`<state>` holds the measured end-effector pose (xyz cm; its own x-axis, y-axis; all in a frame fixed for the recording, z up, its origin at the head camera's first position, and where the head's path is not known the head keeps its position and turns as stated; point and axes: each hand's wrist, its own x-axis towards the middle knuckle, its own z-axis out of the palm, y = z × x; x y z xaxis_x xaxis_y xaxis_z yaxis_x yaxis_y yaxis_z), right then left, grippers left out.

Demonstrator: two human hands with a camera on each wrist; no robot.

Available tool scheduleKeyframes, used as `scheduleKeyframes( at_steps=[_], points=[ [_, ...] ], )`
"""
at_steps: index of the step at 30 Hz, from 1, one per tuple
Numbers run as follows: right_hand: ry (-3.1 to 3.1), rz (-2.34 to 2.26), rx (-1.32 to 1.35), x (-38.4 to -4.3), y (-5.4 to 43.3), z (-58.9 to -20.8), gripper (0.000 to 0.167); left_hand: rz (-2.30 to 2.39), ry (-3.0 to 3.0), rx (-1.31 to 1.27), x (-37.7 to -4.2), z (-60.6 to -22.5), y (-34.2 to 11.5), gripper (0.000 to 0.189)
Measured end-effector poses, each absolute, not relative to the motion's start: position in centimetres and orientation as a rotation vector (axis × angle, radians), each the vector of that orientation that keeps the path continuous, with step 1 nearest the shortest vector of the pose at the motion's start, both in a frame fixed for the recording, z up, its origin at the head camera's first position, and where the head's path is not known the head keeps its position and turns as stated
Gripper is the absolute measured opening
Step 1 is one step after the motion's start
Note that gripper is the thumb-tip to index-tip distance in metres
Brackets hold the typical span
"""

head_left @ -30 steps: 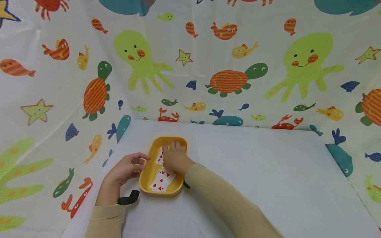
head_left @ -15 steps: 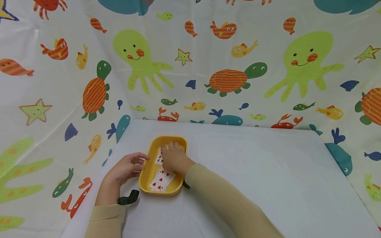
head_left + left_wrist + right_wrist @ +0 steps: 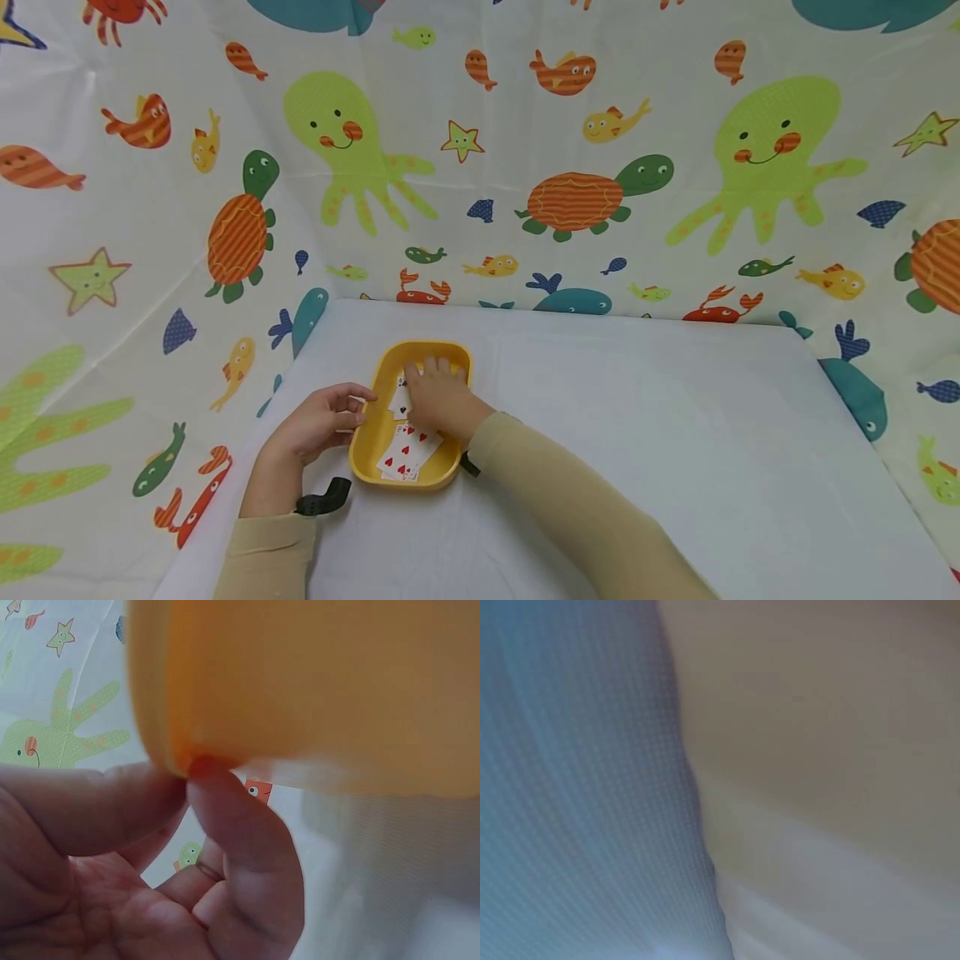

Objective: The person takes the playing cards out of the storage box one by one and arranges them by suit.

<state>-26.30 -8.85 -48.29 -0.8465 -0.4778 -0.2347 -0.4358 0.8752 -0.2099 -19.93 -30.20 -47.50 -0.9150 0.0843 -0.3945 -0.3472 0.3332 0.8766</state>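
Note:
A yellow tray (image 3: 367,454) with rounded corners lies on the white-covered table. My left hand (image 3: 318,423) holds the tray's left side; in the left wrist view, thumb and finger pinch the yellow wall (image 3: 300,690) at its edge. Inside the far half, my right hand (image 3: 442,402) reaches down over the cards with its fingers spread apart. A playing card with black spades (image 3: 400,400) shows at this hand's left side. Playing cards with red hearts (image 3: 405,457) lie face up, overlapping, in the near half. My right palm hides whatever lies beneath it.
The white tablecloth (image 3: 645,433) stretches right of the tray. A curtain (image 3: 465,100) printed with sea animals rises behind and at the left. Black wrist straps (image 3: 324,498) sit by the sleeves. The right wrist view shows only blurred cloth (image 3: 585,780) and a pale yellowish surface (image 3: 810,712).
Beside my right hand, the red-marked card has given way to a black spade card. The right hand has barely shifted. Left hand and tray stay in place.

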Motion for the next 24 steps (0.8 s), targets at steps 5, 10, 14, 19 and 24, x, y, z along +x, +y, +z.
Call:
scheduleKeyframes(
  at_steps=[5, 10, 14, 19, 24],
  points=[
    [2.776, -0.201, -0.744, -26.32, -8.8, -48.43, 0.082, 1.609, 2.235, -0.222, -19.99, -47.6, -30.26, 0.042],
    [2.764, -0.191, -0.807, -26.27, -8.78, -48.57, 0.084, 1.608, 2.238, -0.212, -20.01, -47.61, -30.3, 0.041],
    [2.755, -0.196, -0.811, -26.23, -8.81, -48.63, 0.08, 1.609, 2.239, -0.209, -19.97, -47.6, -30.23, 0.041],
    [2.77, -0.202, -0.817, -26.18, -8.83, -48.73, 0.078, 1.61, 2.242, -0.215, -19.92, -47.63, -30.19, 0.041],
    [2.807, -0.224, -0.846, -26.17, -8.86, -48.52, 0.074, 1.607, 2.24, -0.216, -19.87, -47.6, -30.28, 0.041]
  ],
)
